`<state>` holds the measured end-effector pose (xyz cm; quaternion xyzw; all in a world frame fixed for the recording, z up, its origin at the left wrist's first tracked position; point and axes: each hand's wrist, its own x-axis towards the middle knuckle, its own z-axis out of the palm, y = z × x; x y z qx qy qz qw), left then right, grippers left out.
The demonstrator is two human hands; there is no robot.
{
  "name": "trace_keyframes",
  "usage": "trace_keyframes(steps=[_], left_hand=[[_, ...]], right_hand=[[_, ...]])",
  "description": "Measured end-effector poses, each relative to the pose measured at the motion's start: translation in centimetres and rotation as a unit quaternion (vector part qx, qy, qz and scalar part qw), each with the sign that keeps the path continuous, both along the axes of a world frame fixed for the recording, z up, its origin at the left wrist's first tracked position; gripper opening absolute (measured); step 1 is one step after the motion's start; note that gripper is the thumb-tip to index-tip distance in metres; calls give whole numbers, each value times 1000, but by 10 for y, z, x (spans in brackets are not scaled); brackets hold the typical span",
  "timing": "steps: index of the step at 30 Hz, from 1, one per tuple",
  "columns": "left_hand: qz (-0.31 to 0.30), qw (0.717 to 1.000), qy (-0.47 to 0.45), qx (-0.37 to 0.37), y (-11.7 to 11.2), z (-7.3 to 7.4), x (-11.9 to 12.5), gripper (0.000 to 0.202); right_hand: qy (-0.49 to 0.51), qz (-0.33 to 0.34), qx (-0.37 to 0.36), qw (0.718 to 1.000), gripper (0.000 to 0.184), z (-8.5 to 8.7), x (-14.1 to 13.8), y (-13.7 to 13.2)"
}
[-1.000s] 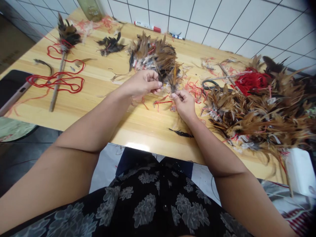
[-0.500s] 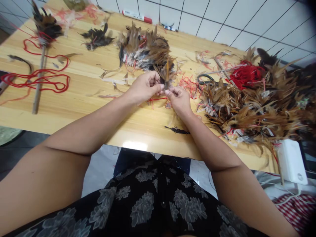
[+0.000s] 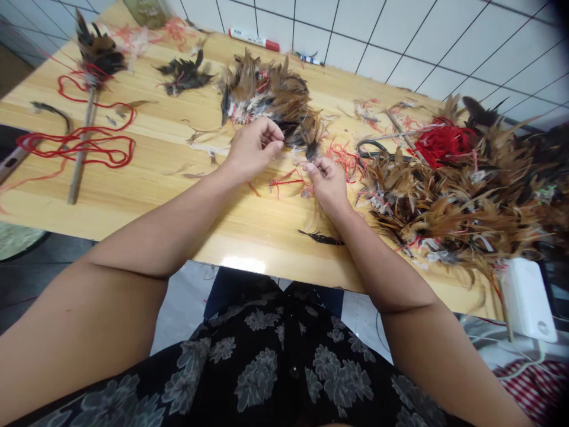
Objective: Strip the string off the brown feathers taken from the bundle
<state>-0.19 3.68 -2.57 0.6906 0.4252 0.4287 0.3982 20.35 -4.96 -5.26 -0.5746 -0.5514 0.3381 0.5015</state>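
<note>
My left hand (image 3: pixel 252 147) is curled with fingertips pinched at the near edge of a heap of brown feathers (image 3: pixel 267 95) in the middle of the wooden table (image 3: pixel 146 196). My right hand (image 3: pixel 328 181) is closed in a pinch on a small tuft of brown feathers (image 3: pixel 312 142) that stands up above its fingers. Loose red thread scraps (image 3: pixel 284 181) lie between and under both hands. What my left fingers hold is too small to make out.
A large pile of brown feathers (image 3: pixel 453 196) with a red yarn ball (image 3: pixel 440 142) fills the right side. Black scissors (image 3: pixel 371 148) lie beside it. At left lie a feather-topped stick (image 3: pixel 84 136) and red cord (image 3: pixel 75 145). A marker (image 3: pixel 254 40) rests by the tiled wall. A white box (image 3: pixel 527 299) sits at the right edge.
My hands have drawn a little apart; the left moved up toward the feather heap, and the right stays pinched on the tuft. The camera shifted slightly.
</note>
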Motion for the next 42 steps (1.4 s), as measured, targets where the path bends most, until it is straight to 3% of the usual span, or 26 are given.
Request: trace_keyframes(steps=[5,11,16,20,24,28,31,34,38,42], left_hand=[[27,993,101,63,17,-6,-15,20],[18,963,247,107,8,-5,-11,14],[14,938,335,91,3,4,-8,2],[19,963,266,49,-3,13,-9,11],[-15,998,55,-35,-11,13,-5,29],[-94,982,-94,-134,-22,12,4,40],[-130,968,-120,-180,-31,14,9,35],[-127,965,-117,-196,-35,13,12,32],[-118,969,-104,-188,-35,9,14,31],[-116,975,-92,-166,-36,11,15,32]], right_hand=[[48,-16,-24,998,38,10,-3,-1],[67,-37,-46,996,45,26,-11,-5],[61,-47,-61,995,45,29,-14,-6],[45,-27,-44,998,42,23,-11,-6],[24,-16,-23,999,41,15,-7,-4],[16,-19,-30,999,41,10,-5,-2],[6,-16,-20,1000,44,8,-4,-2],[-9,-7,-6,1000,45,6,-4,-3],[-39,-5,-2,999,44,6,-3,-3],[-53,10,-12,998,57,11,-3,-3]])
